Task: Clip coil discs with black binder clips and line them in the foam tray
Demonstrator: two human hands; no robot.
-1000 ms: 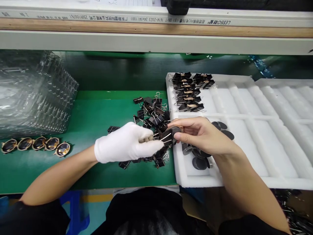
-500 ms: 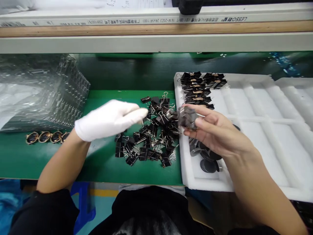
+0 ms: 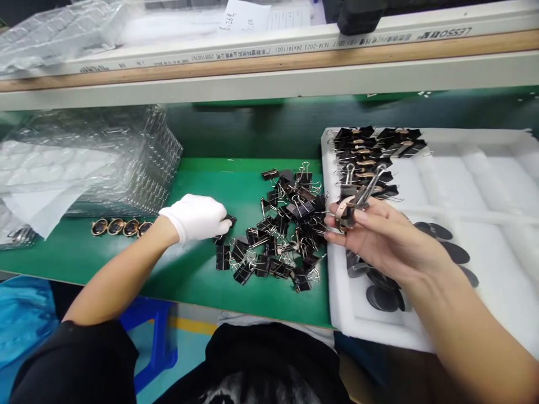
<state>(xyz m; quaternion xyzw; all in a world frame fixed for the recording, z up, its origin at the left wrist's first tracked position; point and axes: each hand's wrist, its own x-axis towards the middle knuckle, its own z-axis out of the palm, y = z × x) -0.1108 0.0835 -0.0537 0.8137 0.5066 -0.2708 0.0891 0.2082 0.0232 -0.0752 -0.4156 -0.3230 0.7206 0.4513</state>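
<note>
My left hand (image 3: 197, 217), in a white glove, is closed at the left edge of the pile, its fingertips pinching a black binder clip (image 3: 229, 220). My bare right hand (image 3: 383, 235) is raised over the white tray (image 3: 332, 292), thumb and fingers closed round a binder clip (image 3: 361, 197) with silver handles pointing up. A gold-rimmed piece (image 3: 345, 212) shows at that clip; my fingers partly hide both. Between my hands, a heap of black binder clips (image 3: 269, 264) lies on the green table (image 3: 202, 280).
Clips with gold rims (image 3: 364, 151) stand in rows in the tray's far left part. Dark round lenses (image 3: 382, 298) lie in its near part. Gold-rimmed dark lenses (image 3: 115, 226) line the table at left, before stacked clear plastic trays (image 3: 126, 168). A shelf edge (image 3: 269, 84) crosses above.
My left hand has gone down to the pile's left edge and closed on a clip. My right hand has turned the held clip so its handles point up. The camera view has shifted.
</note>
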